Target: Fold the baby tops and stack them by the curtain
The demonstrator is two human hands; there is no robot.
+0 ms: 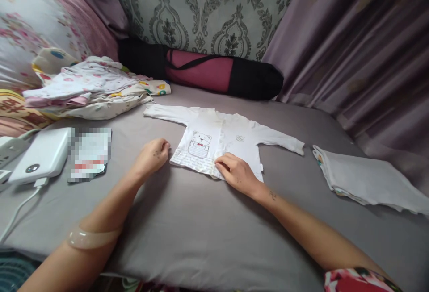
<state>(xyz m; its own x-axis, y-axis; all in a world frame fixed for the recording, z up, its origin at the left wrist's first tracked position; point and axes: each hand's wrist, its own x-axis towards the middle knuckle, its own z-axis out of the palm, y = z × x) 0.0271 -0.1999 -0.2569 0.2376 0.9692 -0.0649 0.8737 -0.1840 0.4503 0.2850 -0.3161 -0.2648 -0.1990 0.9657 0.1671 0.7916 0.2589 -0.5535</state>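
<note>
A small white long-sleeved baby shirt (231, 138) lies spread on the grey bed sheet, its sleeves stretched out to both sides. A bear drawing with a red bow tie decorates its left half, and a row of print runs along the hem. My right hand (238, 175) is at the bottom hem near the front opening, thumb and fingers pinched together on the fabric. Just left of the shirt, apart from it, my left hand (152, 156) rests with its fingers curled closed; nothing shows in it. A pale bangle (90, 238) circles my left forearm.
Patterned baby clothes (97, 86) are heaped at the back left. A white power bank (43, 156) with a cable and a blurred phone (90, 153) lie at left. A folded white cloth (365, 178) lies at right. A black-and-maroon long bag (201, 71) lines the wall.
</note>
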